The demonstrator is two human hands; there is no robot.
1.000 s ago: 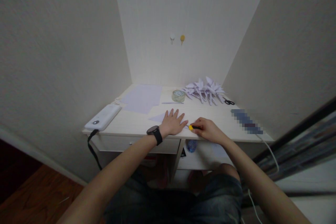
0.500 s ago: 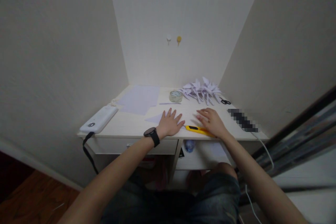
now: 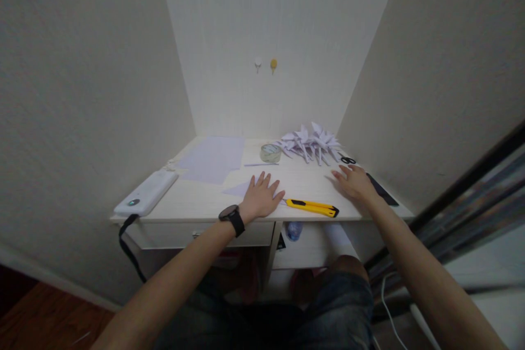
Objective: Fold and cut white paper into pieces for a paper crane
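One pale lilac sheet of paper (image 3: 240, 190) lies flat near the front edge of the white wooden desk (image 3: 197, 202), partly covered by the left hand (image 3: 260, 198). Only its left corner shows; the rest is hidden under the palm.

Head view, hands. The left hand is spread flat, fingers apart, pressing down on the sheet; it grips nothing. A black wristwatch (image 3: 232, 218) sits on that wrist. The right hand (image 3: 355, 182) is released and flat, fingers extended, palm down on bare desk surface well to the right of the sheet, with nothing in it. Its outer edge lies just beside a flat black rectangular device (image 3: 382, 190).

Head view, surroundings. A yellow and black utility knife (image 3: 312, 207) lies on the desk between the two hands, its tip close to the left fingers, touched by neither hand. Farther back stand a roll of clear tape (image 3: 270, 152), a heap of folded lilac paper shapes (image 3: 310, 142) and small black-handled scissors (image 3: 348, 160). A larger stack of lilac sheets (image 3: 212, 158) lies at the back left. A white oblong power bank (image 3: 146, 193) rests on the left front corner with a black cable hanging from it. Nothing lies on top of the sheet except the left hand.
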